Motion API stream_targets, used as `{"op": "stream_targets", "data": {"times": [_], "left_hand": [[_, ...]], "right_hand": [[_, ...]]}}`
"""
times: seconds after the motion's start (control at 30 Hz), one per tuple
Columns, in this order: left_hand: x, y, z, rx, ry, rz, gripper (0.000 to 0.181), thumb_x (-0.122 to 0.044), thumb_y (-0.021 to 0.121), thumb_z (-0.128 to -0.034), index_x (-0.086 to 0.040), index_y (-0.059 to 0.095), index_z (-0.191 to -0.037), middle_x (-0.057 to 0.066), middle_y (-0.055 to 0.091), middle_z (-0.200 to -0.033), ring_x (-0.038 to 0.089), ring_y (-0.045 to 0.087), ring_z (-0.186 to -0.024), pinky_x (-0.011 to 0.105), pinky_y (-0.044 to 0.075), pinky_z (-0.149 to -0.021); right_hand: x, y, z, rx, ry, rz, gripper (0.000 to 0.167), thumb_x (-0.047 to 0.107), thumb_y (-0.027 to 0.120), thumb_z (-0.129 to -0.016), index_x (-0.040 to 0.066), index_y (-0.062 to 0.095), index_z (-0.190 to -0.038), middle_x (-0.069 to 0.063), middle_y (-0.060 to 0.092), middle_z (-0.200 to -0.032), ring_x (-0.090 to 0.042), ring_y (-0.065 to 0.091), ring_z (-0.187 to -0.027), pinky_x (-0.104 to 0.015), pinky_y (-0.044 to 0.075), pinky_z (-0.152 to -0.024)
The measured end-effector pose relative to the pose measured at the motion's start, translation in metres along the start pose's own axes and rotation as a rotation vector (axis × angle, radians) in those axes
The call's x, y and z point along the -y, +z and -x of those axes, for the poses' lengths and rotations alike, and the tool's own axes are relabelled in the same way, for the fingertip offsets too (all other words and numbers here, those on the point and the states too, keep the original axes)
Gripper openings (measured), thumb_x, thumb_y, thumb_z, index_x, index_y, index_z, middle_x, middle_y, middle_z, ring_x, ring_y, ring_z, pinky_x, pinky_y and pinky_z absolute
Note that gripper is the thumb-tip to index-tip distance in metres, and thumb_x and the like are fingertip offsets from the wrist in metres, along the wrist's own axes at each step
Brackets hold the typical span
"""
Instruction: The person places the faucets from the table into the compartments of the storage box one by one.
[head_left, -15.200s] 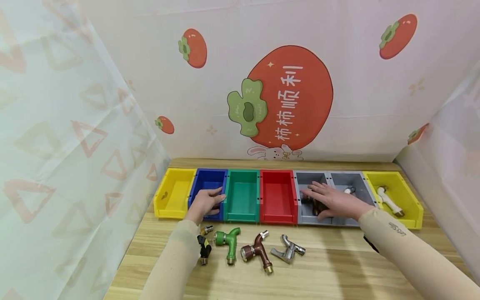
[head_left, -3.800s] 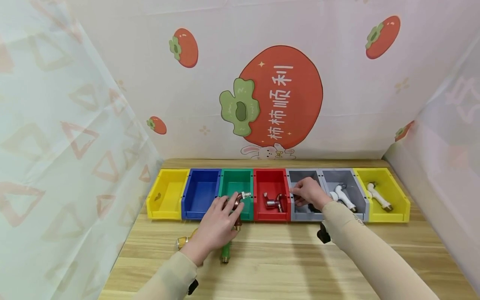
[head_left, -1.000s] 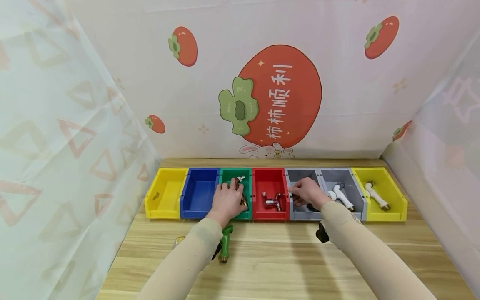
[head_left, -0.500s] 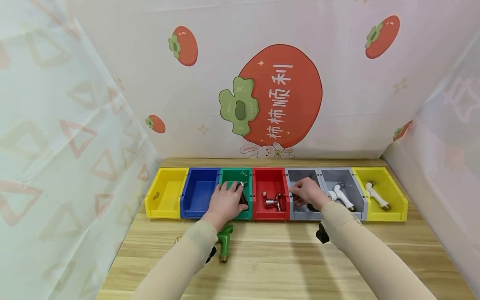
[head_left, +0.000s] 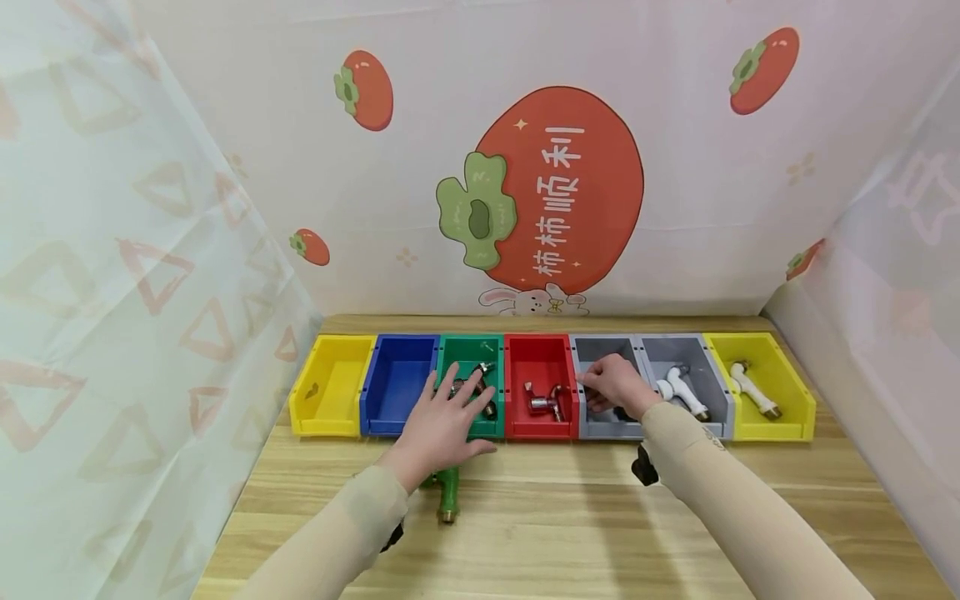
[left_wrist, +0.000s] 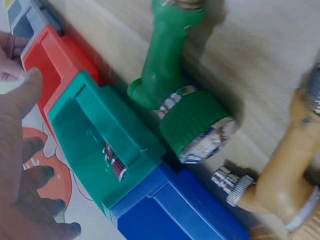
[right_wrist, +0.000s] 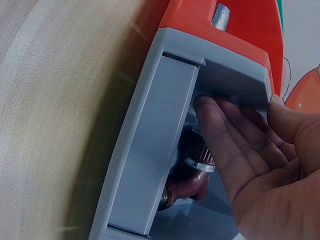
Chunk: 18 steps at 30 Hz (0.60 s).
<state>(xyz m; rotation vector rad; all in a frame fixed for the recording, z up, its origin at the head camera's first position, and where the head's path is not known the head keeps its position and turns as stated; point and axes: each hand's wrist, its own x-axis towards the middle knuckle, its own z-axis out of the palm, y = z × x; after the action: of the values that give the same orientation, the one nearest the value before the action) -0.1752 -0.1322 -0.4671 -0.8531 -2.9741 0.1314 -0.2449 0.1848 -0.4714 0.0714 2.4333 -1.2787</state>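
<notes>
My left hand (head_left: pixel 442 421) hovers with spread fingers at the front of the green bin (head_left: pixel 468 354). In that bin lies a brown faucet (head_left: pixel 489 408), partly behind the fingers. Below the hand, on the table, a green faucet (head_left: pixel 447 498) shows partly past my wrist. The left wrist view also has a tan-yellow faucet (left_wrist: pixel 280 180) beside the green one. My right hand (head_left: pixel 618 387) pinches the side wall of the grey bin (right_wrist: pixel 145 130) where it meets the red bin (head_left: pixel 538 354), thumb outside and fingers inside. Within that grey bin is a brown-red faucet (right_wrist: pixel 192 182).
A chrome faucet (head_left: pixel 545 404) lies in the red bin. White faucets sit in the second grey bin (head_left: pixel 667 354) and the right yellow bin (head_left: pixel 795 383). The blue bin (head_left: pixel 401 375) and left yellow bin (head_left: pixel 337 383) stand at the row's left end.
Chrome and brown faucets from the table are now in the red and green bins. Just now my left hand let go of the brown faucet and drew back; my right hand stayed put.
</notes>
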Motion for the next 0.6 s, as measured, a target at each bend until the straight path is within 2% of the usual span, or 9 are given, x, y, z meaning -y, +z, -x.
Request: {"op": "stream_targets", "data": {"times": [0.13, 0.37, 0.5, 0.6], "left_hand": [[-0.002, 0.001, 0.012, -0.027, 0.089, 0.029, 0.092, -0.074, 0.064, -0.0861, -0.029, 0.036, -0.161, 0.006, 0.026, -0.169, 0.043, 0.015, -0.155, 0.068, 0.015, -0.122], [0.001, 0.009, 0.036, 0.015, 0.224, 0.062, 0.092, -0.074, 0.064, -0.0853, -0.031, 0.036, -0.161, 0.003, 0.015, -0.172, 0.041, 0.007, -0.157, 0.067, 0.015, -0.123], [0.006, 0.019, 0.05, 0.057, 0.296, 0.058, 0.091, -0.077, 0.061, -0.0855, -0.033, 0.036, -0.161, 0.003, 0.016, -0.172, 0.04, 0.004, -0.157, 0.066, 0.014, -0.123], [0.011, 0.028, 0.059, 0.06, 0.347, 0.026, 0.09, -0.08, 0.058, -0.0847, -0.034, 0.038, -0.16, 0.005, 0.021, -0.17, 0.043, 0.01, -0.156, 0.066, 0.017, -0.123]], "right_hand": [[0.0, 0.0, 0.0, 0.002, 0.0, 0.0, 0.03, 0.022, 0.061, -0.105, -0.004, 0.073, -0.095, -0.019, 0.07, -0.085, -0.03, 0.074, -0.075, -0.045, 0.065, -0.074], [0.0, 0.0, 0.0, 0.003, -0.009, 0.0, 0.029, 0.021, 0.061, -0.105, -0.003, 0.073, -0.092, -0.019, 0.07, -0.083, -0.031, 0.073, -0.075, -0.045, 0.065, -0.073], [0.0, 0.0, 0.0, 0.006, -0.003, -0.002, 0.03, 0.021, 0.061, -0.105, -0.003, 0.072, -0.093, -0.02, 0.07, -0.084, -0.031, 0.073, -0.075, -0.045, 0.065, -0.073], [-0.001, 0.001, 0.001, 0.006, -0.002, -0.004, 0.03, 0.021, 0.061, -0.105, -0.004, 0.072, -0.094, -0.021, 0.07, -0.085, -0.032, 0.073, -0.076, -0.046, 0.065, -0.074]]}}
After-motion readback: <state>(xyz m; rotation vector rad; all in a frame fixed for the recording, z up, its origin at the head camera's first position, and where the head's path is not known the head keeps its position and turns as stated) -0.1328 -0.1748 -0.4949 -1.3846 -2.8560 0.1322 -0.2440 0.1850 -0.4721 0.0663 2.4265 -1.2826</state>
